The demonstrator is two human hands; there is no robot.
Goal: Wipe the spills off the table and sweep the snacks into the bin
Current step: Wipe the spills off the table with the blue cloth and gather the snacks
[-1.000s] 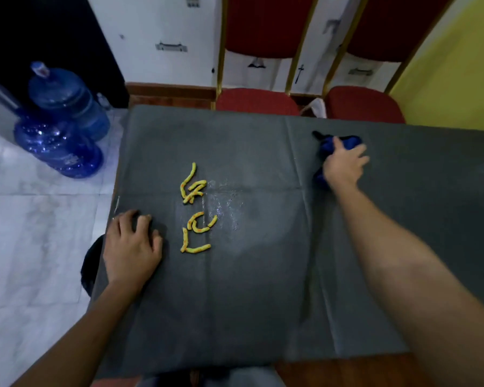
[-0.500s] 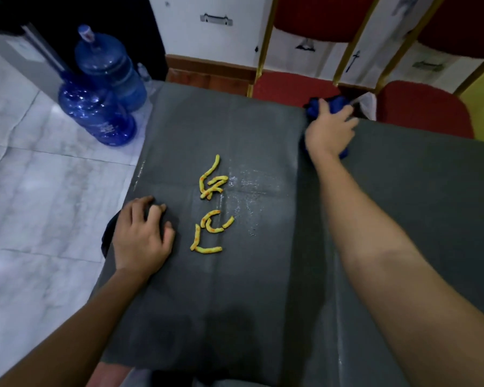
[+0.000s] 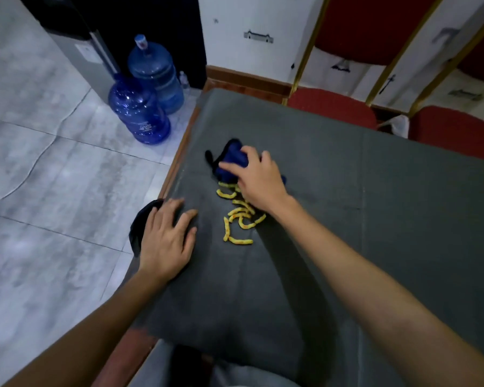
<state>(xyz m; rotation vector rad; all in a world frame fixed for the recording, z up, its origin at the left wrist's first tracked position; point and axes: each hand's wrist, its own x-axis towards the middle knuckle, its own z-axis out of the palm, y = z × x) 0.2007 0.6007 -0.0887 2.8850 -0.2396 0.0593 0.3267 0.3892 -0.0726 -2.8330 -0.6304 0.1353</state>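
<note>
Several yellow curled snacks (image 3: 239, 219) lie in a loose pile on the grey tablecloth (image 3: 347, 219), near the table's left edge. My right hand (image 3: 259, 180) presses a blue cloth (image 3: 231, 160) onto the table just beyond the snacks, touching the farthest ones. My left hand (image 3: 165, 238) lies flat, fingers spread, on the table's left edge beside the snacks. Under it, past the edge, a black bin bag (image 3: 140, 224) shows partly. Any wet spill is hidden under the cloth and hand.
Two blue water jugs (image 3: 140, 113) stand on the marble floor (image 3: 39, 177) left of the table. Red chairs (image 3: 333, 107) with gold frames line the table's far side. A white crumpled item (image 3: 400, 125) sits between two chairs.
My right hand brought the blue cloth from the table's far side to just beyond the snacks, over the wet patch. The snacks are bunched closer together. My left hand stayed at the edge.
</note>
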